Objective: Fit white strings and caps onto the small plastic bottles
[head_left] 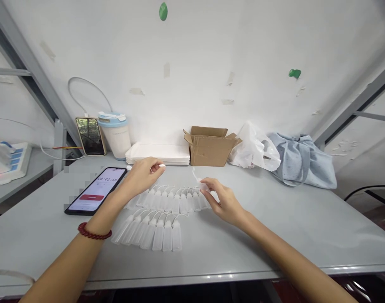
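My left hand [145,174], with a dark red bead bracelet on its wrist, is closed with a small white piece [161,166] at its fingertips; its kind is too small to tell. In a pinch, my right hand [222,200] holds a translucent plastic sleeve [204,185] whose thin white strap sticks up at the top. Between and below the hands lie two rows of similar sleeves, a back row [176,202] and a front row [159,235], each sleeve with a curved white strap at its upper end. My right fingers partly hide the back row's right end.
A phone with a running timer [94,191] lies by my left forearm. Along the wall stand another phone [90,136], a cup [116,136], stacked white trays [161,153], an open cardboard box [209,147], a white plastic bag [254,147] and a light blue fabric bag [306,160].
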`<state>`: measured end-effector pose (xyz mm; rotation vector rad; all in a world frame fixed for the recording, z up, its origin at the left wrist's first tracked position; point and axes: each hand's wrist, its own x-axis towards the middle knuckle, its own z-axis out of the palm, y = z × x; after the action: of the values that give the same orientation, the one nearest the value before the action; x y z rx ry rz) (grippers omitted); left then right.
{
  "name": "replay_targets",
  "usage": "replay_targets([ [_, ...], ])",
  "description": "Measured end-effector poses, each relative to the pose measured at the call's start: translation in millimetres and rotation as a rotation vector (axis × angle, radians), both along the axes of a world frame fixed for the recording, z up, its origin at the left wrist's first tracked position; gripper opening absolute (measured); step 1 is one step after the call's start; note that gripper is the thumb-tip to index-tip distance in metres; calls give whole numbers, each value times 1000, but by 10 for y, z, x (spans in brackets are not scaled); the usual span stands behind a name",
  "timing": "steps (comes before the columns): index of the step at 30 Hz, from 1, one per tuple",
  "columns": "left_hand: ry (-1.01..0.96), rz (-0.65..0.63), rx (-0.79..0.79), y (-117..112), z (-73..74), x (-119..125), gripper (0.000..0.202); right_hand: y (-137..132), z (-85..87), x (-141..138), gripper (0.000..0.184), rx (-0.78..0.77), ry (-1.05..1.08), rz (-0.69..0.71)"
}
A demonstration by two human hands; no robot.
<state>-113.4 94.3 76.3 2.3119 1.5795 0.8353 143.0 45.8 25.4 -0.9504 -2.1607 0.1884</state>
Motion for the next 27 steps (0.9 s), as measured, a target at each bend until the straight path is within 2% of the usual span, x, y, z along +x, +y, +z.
replay_targets([
  [5,43,70,-36,51,-27,-45,31,-4,-1,-5,26,-6,-9,2],
  [9,137,172,-98,127,-90,-121,42,-1,0,-5,25,-3,-12,-9],
  [14,12,233,-248,197,-118,-212,42,-10,-4,-5,25,-14,-10,-10],
  [16,-100,171,-310,160,-77,-183,37,-21,-3,-10,25,-27,-14,-7],
  [19,-366,-53,-401,41,14,-69,31,-35,-7,-22,26,-36,-15,9],
  [21,-453,-177,-426,-40,63,13,30,-41,-16,-32,26,-34,-16,24],
  [27,-319,-251,-530,-124,69,102,25,-69,-24,-64,26,-71,40,35],
])
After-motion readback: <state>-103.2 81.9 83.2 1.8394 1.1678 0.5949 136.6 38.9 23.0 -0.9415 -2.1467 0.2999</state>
